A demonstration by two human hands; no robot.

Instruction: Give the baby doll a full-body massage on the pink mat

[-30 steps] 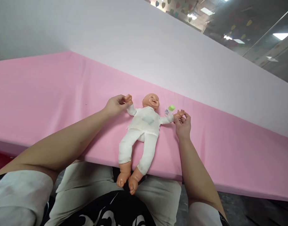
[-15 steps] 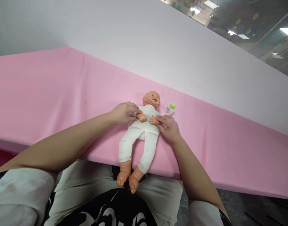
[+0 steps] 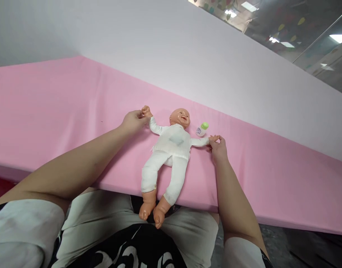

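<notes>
The left hand [image 3: 133, 121] pinches one tiny fist of a baby doll [image 3: 168, 149], its grip closed on it. To the right of that grip the doll lies face up in white clothes on a pink tabletop [image 3: 48, 111], arms spread, feet past the near edge. A small green-capped bottle [image 3: 202, 129] stands just beside the head, label too small to read. The right hand [image 3: 219, 149] grips the other fist.

Baby doll [image 3: 171, 149] – white suit, supine, arms outspread
</notes>
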